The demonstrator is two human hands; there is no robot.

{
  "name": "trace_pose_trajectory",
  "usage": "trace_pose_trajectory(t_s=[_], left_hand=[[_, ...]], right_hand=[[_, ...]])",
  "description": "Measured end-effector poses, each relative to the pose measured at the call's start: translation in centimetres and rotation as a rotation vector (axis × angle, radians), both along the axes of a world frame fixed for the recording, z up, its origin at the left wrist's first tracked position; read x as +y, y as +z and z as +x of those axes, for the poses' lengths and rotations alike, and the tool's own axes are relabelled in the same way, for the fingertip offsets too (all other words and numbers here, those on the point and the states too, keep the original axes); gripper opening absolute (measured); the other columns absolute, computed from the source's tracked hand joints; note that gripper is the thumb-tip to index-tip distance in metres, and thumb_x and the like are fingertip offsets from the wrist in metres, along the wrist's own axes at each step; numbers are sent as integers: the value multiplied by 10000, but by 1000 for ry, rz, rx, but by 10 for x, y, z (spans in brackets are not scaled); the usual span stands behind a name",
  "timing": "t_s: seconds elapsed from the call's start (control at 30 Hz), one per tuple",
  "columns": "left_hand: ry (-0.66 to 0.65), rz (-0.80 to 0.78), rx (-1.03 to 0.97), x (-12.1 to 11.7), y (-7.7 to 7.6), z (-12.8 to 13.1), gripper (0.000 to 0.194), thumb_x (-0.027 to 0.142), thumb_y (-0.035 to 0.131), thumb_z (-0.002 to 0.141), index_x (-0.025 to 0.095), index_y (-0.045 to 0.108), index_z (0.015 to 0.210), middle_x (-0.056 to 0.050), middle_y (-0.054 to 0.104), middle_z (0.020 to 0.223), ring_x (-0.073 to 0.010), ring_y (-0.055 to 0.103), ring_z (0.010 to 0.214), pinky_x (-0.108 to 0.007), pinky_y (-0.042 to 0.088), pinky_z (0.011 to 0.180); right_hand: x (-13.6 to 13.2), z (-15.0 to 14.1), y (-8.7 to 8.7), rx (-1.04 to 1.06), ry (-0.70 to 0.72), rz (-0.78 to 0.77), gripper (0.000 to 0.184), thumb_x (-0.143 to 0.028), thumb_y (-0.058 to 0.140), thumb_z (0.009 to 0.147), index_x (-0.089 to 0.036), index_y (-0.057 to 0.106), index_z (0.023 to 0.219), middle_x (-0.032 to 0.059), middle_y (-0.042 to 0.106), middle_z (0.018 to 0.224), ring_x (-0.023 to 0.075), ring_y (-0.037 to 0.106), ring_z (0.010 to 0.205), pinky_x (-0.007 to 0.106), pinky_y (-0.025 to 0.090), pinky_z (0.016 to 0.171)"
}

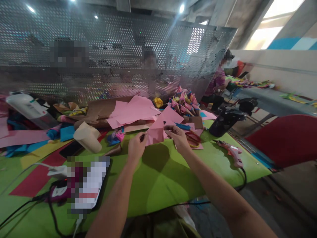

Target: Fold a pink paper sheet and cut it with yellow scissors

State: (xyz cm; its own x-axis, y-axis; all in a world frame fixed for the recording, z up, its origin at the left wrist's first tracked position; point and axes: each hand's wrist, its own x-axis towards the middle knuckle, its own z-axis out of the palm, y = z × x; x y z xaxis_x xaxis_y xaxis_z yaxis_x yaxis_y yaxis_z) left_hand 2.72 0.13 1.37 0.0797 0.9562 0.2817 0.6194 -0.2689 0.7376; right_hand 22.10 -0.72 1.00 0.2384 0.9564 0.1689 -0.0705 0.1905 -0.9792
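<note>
Both my hands hold up a pink sheet of paper (155, 134) above the green table cover (160, 178). My left hand (136, 145) pinches its lower left edge, fingers closed. My right hand (176, 136) grips its right edge, fingers curled. The sheet casts a dark shadow on the green cover just below. Behind it lies a pile of pink sheets (133, 110) on brown cardboard. Red-handled scissors (192, 138) lie just right of my right hand.
A pink glue gun (232, 153) with a black cord lies at right. A dark bottle (224, 122), paper cones (183, 102), a cream paper cone (88, 135), a white bottle (27, 107) and a phone (88, 181) are on the table. Other people sit beyond the perforated metal screen (111, 49); a red chair (287, 138) stands right.
</note>
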Motion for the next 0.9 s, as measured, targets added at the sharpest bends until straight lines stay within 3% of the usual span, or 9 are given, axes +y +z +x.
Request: trace_pose_trajectory(t_s=[0.3,0.53,0.7,0.9], left_hand=[[-21,0,-65,-1,0,1,243,348,499,871,173,656,814,-34,661,719,-153,573,659,-242,376,615],[-100,-46,-120,1,-2,4,195,361,588,825,178,655,830,-34,695,762,-155,599,672,-238,396,604],[-125,-57,-89,0,-4,6,183,281,646,797,198,657,959,-47,719,846,-174,636,733,-252,420,638],[-78,-25,-59,0,-2,5,94,239,633,795,188,662,868,-32,691,767,-169,606,714,-261,425,674]], right_hand=[[1,0,-3,86,105,-48,343,-415,769,596,-218,641,846,-35,590,686,91,429,531,240,337,511],[-5,-5,-1,-63,228,-98,385,-553,753,599,-200,601,606,-30,541,559,107,425,524,242,329,495],[-5,-5,0,18,181,-100,396,-548,783,557,-202,593,593,-27,570,577,123,480,564,250,382,540],[-4,-3,-3,85,202,-169,360,-499,804,547,-185,668,660,-2,627,602,120,494,532,252,375,518]])
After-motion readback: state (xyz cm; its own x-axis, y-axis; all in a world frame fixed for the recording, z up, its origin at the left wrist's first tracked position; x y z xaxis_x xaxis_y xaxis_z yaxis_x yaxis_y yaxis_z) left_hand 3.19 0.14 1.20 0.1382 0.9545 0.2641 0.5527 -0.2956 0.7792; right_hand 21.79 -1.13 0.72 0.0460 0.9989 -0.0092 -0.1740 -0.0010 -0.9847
